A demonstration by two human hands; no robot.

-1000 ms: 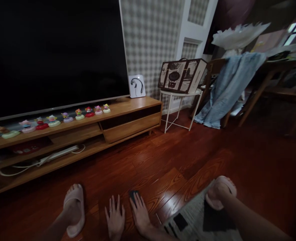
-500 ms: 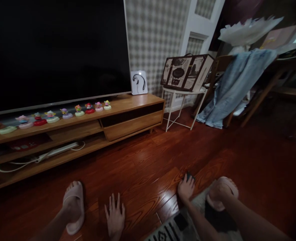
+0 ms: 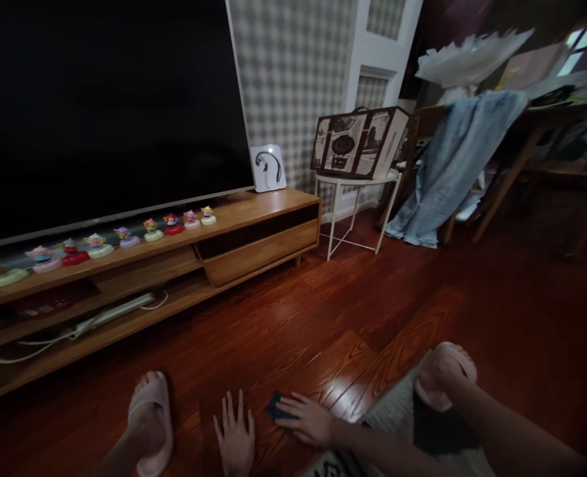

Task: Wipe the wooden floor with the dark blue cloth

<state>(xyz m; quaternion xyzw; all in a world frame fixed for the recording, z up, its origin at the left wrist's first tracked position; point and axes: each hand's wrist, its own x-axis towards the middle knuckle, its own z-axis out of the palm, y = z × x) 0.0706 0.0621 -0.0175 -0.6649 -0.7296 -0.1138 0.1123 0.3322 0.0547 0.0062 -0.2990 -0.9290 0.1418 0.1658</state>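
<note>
A small dark blue cloth (image 3: 276, 407) lies on the reddish wooden floor (image 3: 254, 344), partly covered by my right hand (image 3: 306, 419). That hand holds it down with the fingers stretched over it, pointing left. Just left of the cloth, my left hand (image 3: 236, 437) rests flat on the boards, fingers spread and nothing in them. A short gap separates the two hands. The palm side of the right hand and the rest of the cloth are hidden.
My slippered feet (image 3: 149, 424) stand apart on either side. A patterned rug (image 3: 393, 407) lies under my right arm. Ahead is a low wooden TV stand (image 3: 261, 205) with several small figurines (image 3: 97, 246). A white side table (image 3: 340, 179) carries a suitcase-like box (image 3: 356, 144).
My right hand has swept left across the floor with the cloth, from near the right foot to beside my left hand. The left hand stays flat. The view has shifted slightly.
</note>
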